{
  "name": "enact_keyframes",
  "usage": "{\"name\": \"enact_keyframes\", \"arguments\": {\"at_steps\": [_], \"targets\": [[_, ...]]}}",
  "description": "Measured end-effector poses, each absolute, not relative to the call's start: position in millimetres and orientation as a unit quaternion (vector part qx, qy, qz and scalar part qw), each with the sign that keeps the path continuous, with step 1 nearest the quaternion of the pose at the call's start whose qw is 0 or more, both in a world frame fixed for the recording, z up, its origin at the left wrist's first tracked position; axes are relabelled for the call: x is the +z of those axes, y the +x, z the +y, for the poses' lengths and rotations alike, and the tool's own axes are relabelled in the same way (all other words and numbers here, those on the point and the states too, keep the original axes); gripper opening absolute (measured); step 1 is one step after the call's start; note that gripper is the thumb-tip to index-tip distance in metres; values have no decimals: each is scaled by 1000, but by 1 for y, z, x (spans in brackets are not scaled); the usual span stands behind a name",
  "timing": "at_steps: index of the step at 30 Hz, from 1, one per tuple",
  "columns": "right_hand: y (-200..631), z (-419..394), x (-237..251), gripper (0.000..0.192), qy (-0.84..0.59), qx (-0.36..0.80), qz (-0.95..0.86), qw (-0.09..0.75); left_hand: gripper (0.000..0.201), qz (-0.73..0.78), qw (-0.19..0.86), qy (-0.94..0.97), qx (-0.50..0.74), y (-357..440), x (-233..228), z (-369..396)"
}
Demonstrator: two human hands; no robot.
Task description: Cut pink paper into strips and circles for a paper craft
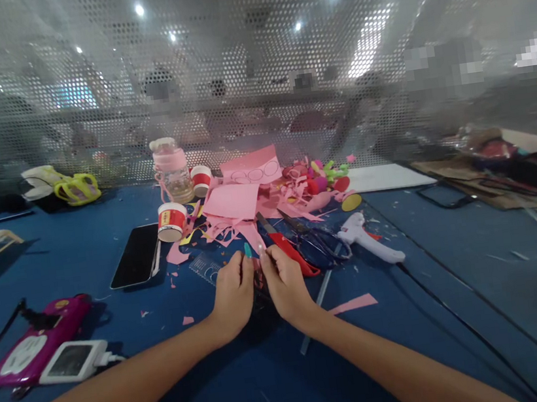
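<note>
My left hand (234, 292) and my right hand (285, 283) meet at the middle of the blue table (481, 278), fingers pinched on a small pink paper piece (256, 270) held between them. The piece is mostly hidden by my fingers. Just beyond my right hand lie red-handled scissors (289, 251) and dark scissors (317, 241). A pile of pink paper sheets and scraps (234, 202) spreads behind my hands. A white glue gun (368, 239) lies to the right.
A black phone (136, 255) and two red-and-white paper cups (171, 222) sit left of the pile, with a pink bottle (172, 169) behind. A magenta case and a power bank (72, 360) lie near left. A perforated screen (250, 65) backs the table.
</note>
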State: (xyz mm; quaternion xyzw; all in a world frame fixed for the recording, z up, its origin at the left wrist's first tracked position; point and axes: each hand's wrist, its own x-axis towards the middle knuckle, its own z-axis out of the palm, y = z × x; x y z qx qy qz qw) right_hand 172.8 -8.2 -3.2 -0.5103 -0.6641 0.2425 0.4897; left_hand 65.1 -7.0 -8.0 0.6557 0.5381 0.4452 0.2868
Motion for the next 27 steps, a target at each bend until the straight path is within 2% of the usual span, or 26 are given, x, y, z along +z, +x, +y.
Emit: {"name": "enact_keyframes", "arguments": {"at_steps": [6,12,20,27], "targets": [[173,-8,-5,23,-512,232,-686,461,27,534,297,664,433,65,-8,-5],[175,-7,-4,24,-486,195,-709,472,27,529,285,667,439,63,-11,-6],[176,-6,-4,26,-453,295,-680,496,28,477,333,676,452,63,-12,-4],[177,-5,0,27,-457,300,-673,498,28,472,357,666,454,64,-9,-5]]}}
